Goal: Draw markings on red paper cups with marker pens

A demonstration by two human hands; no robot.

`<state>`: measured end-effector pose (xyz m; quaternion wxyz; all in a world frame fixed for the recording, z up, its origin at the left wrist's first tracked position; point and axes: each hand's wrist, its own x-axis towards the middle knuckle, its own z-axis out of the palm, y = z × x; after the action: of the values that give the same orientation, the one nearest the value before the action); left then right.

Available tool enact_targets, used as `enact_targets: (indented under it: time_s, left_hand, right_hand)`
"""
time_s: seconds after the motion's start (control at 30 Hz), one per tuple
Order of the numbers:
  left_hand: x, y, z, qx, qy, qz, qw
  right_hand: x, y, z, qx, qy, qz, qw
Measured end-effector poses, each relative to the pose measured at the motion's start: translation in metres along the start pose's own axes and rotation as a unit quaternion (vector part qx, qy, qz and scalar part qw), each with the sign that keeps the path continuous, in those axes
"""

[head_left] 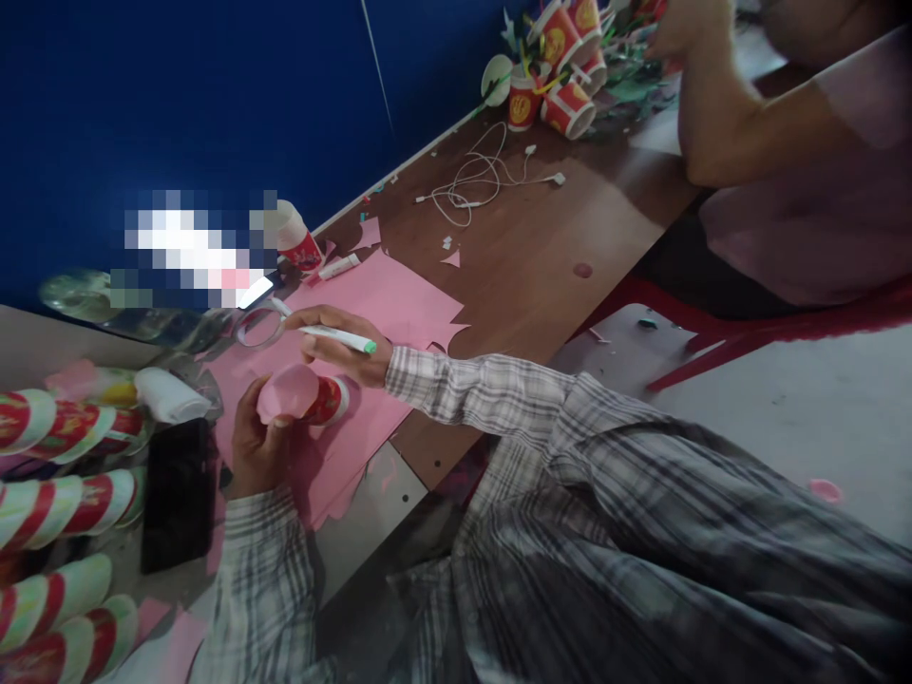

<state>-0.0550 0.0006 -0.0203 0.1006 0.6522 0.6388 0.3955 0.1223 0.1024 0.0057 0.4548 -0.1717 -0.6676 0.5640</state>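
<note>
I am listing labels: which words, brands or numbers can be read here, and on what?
No text can be read.
The red cups at the far end: yellow round emblem, too blurred.
The marker in the right hand: no legible print.
The cup in the left hand: print too blurred.

A big pink paper sheet [399,304] lies on the brown wooden worktop [541,256]. Farther along lies a tangled white cable [474,180], and at the far end is a heap of red paper cups [562,66]. A clear ring of sticky tape [260,328] sits near the dark blue wall [178,95]. On the left lie rows of red and white paper cups [49,503], with a flat black phone [177,494] beside them. Another person's arm [719,133] leans on the worktop, near a red plastic chair [712,328].
</note>
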Motion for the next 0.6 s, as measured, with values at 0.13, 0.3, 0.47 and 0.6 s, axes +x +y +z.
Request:
enact_targets:
  time_s: [0.13,0.3,0.47,0.6]
  left_hand:
    - [-0.001,-0.002,0.001,-0.011,0.009,-0.003,1.000]
    - [-0.002,-0.001,0.002,-0.032,0.016,-0.009,0.999]
    - [-0.003,-0.001,0.002,-0.009,0.022,-0.017,1.000]
    - [-0.005,0.000,0.004,0.021,0.035,-0.017,0.999]
  right_hand:
    - [-0.003,-0.004,0.004,0.008,0.004,-0.011,1.000]
    - [-0.005,-0.003,0.008,0.066,0.029,0.036,0.997]
    - [-0.009,0.000,0.012,0.022,0.007,0.003,1.000]
    - [-0.014,-0.002,0.014,-0.108,0.005,-0.036,0.993]
